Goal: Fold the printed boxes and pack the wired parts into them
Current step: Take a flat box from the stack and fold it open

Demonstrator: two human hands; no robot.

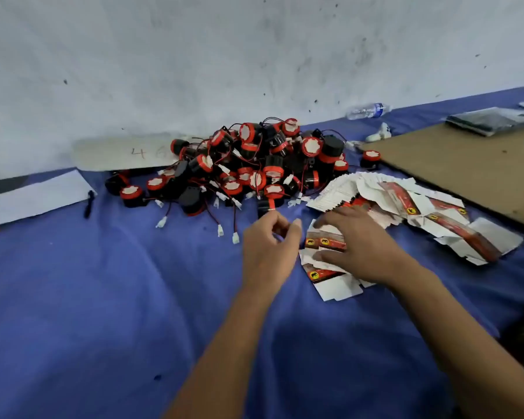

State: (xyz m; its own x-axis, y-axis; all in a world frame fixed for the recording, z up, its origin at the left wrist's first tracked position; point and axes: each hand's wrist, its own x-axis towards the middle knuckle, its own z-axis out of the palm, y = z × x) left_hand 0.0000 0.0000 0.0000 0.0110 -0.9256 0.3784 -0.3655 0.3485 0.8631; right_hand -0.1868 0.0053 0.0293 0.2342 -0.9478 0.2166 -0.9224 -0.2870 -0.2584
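- Lying flat under the right hand (359, 246), a few unfolded printed boxes (324, 269) rest on the blue cloth (103, 297); its fingers are spread straight and press on them.
- Left hand (268, 246) hovers just beside them, fingers loosely curled, holding nothing.
- Wired parts (248, 164) form a heap beyond both hands: black and red cylinders with thin wires and white plugs.
- More flat boxes (406, 201) fan out at right, near a brown board (466, 164); a white wall (224, 55) stands behind.
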